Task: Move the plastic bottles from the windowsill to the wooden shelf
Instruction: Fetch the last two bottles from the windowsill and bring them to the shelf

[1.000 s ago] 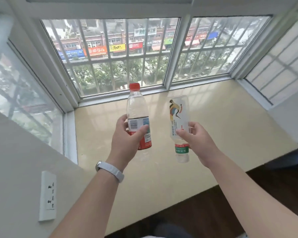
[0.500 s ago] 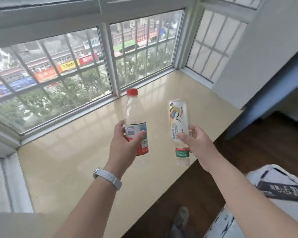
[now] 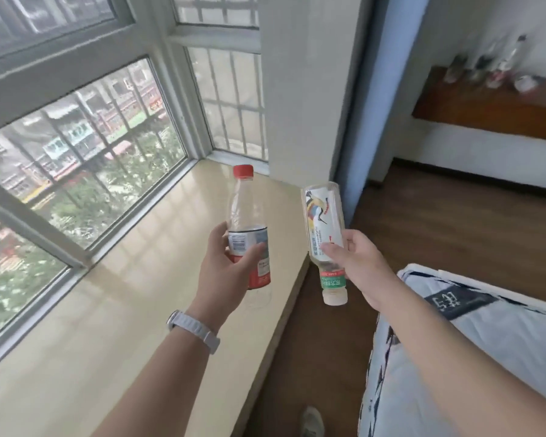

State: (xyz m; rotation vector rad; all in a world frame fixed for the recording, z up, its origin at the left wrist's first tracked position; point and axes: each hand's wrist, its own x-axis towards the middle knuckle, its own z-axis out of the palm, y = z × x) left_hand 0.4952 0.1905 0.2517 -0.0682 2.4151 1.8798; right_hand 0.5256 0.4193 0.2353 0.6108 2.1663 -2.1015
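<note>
Left hand (image 3: 226, 272) fingers wrapped around upright red-capped bottle (image 3: 248, 228), right hand (image 3: 360, 263) fingers gripping inverted green-labelled bottle (image 3: 323, 228), above windowsill (image 3: 108, 310), wooden shelf (image 3: 486, 111) well apart

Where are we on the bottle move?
Done: several bottles already stand on the shelf, blurred, and the visible sill holds none. In hand: left hand grips the red-cap bottle upright; right hand holds the second bottle cap-down. Left: carry both across the room and set them down.
</note>
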